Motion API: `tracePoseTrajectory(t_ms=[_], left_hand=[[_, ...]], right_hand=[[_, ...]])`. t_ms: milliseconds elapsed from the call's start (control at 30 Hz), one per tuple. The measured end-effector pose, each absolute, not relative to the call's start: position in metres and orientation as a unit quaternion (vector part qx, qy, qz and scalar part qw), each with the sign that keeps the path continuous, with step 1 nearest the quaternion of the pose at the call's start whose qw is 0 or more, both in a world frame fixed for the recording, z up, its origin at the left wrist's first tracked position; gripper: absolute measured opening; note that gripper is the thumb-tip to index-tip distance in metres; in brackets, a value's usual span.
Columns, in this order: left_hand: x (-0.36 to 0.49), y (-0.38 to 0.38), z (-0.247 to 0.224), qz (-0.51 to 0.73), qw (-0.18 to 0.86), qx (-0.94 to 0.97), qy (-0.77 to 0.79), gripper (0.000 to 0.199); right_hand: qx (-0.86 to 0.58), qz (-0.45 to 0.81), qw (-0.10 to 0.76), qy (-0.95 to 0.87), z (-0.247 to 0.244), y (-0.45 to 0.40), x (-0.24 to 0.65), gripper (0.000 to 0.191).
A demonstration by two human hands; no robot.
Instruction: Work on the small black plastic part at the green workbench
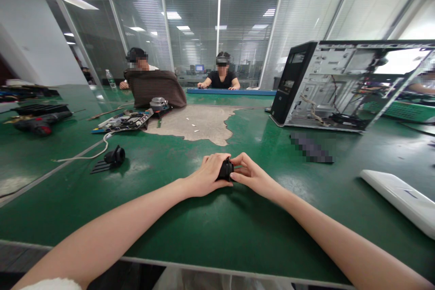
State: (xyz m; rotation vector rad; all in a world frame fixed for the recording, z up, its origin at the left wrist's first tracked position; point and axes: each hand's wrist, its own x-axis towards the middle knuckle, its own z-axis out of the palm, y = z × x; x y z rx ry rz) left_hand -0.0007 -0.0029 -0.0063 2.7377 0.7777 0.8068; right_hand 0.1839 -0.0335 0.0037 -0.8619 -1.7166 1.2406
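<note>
while hands [208, 171] [250, 174] hold a black part [224, 170], the computer case [335, 61] contains cables [311, 107]

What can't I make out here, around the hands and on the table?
All in the head view:
Black part: its left side is hidden by the left hand.
White object: its right end is cut off by the picture's right edge.
Dark object: pixelation masks its details.
Person at far left: torso mostly hidden by the brown cover.

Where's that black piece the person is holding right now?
In the head view, the black piece is just below the middle, between the left hand and right hand, nearer the person than the open computer case.
</note>
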Motion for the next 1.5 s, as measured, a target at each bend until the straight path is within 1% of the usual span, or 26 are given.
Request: tracePoseTrajectory(t_ms=[133,267,400,500,633,833,933,1067,1200,1367,1500], left_hand=[[0.000,-0.003,-0.007,0.276,0.092,0.921,0.259,0.067],[-0.001,-0.002,-0.007,0.277,0.090,0.921,0.257,0.066],[-0.001,-0.002,-0.007,0.275,0.086,0.922,0.257,0.066],[-0.001,-0.003,-0.007,0.273,0.086,0.924,0.255,0.065],[-0.001,-0.003,-0.006,0.274,0.085,0.924,0.255,0.066],[-0.001,-0.002,-0.007,0.272,0.088,0.923,0.257,0.067],[-0.001,-0.002,-0.007,0.272,0.084,0.924,0.256,0.068],[-0.001,-0.003,-0.007,0.271,0.086,0.924,0.257,0.066],[0.000,-0.003,-0.007,0.272,0.084,0.923,0.258,0.067],[0.000,-0.002,-0.007,0.272,0.089,0.923,0.258,0.067],[-0.001,-0.003,-0.007,0.270,0.087,0.924,0.257,0.067]], right_hand=[[-0.371,0.475,0.427,-0.674,0.002,-0.032,0.182,0.026],[-0.397,0.460,0.408,-0.682,-0.005,-0.027,0.183,0.027],[-0.369,0.477,0.396,-0.692,-0.005,-0.027,0.186,0.023],[-0.340,0.499,0.406,-0.686,-0.001,-0.031,0.185,0.027],[-0.357,0.477,0.417,-0.687,0.002,-0.033,0.182,0.022],[-0.394,0.449,0.410,-0.689,-0.005,-0.026,0.183,0.026],[-0.382,0.458,0.399,-0.697,-0.004,-0.027,0.185,0.024],[-0.344,0.479,0.407,-0.697,0.001,-0.032,0.185,0.024],[-0.356,0.473,0.417,-0.689,0.001,-0.033,0.183,0.020],[-0.382,0.447,0.416,-0.694,-0.005,-0.027,0.184,0.025],[-0.371,0.465,0.400,-0.698,-0.004,-0.027,0.185,0.024]])
